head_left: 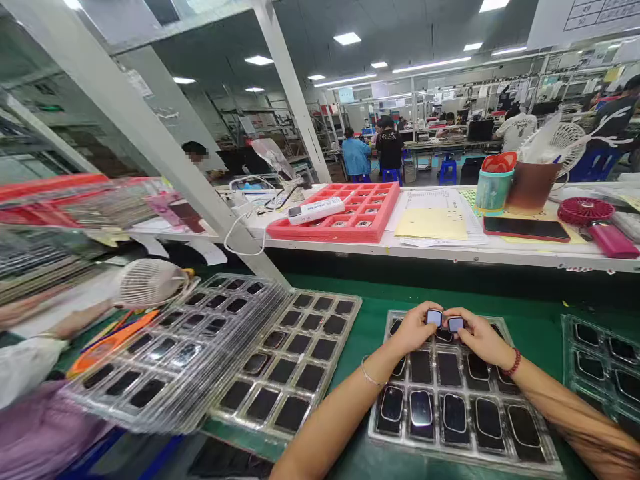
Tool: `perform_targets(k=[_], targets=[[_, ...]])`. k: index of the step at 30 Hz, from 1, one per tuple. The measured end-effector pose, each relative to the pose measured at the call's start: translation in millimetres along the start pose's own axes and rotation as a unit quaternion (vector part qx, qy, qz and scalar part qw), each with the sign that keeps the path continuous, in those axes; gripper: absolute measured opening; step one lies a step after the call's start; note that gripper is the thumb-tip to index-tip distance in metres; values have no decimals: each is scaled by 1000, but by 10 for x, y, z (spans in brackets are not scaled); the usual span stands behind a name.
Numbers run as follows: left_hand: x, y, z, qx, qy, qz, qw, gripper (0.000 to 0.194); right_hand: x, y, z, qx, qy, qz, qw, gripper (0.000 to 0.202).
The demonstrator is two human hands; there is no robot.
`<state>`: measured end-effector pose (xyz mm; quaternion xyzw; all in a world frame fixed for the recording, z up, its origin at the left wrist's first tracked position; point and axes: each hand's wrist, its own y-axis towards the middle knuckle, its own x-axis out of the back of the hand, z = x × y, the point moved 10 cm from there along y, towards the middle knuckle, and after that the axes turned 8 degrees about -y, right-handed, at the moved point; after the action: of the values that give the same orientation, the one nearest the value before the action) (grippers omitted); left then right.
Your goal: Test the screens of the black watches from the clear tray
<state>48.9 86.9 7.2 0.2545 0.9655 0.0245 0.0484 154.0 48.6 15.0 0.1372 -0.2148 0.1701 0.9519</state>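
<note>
2 squarish pieces (pixel 433 319) | pale faces, dark rims | held side by side

Left hand (pixel 419 327) holds square screen (pixel 434 318) — right hand (pixel 479 337) holds second screen (pixel 455 325) — clear compartment tray (pixel 465 453) beneath.

Apparently, "49" is printed on the hanging sheet (pixel 550 25); markings on the white package (pixel 316 211) and black shirt (pixel 391 155) cannot be read reliably.

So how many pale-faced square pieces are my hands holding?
2: one dark-rimmed, pale-faced square piece in the left hand, another in the right hand. More could be hidden behind the hands.
</note>
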Motion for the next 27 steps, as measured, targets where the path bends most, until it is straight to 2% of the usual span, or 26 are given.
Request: perform_targets(k=[27], targets=[[-33,-31,-30,-4,2,7,1000,41,4,-3,17,-19,27,6,999,46]])
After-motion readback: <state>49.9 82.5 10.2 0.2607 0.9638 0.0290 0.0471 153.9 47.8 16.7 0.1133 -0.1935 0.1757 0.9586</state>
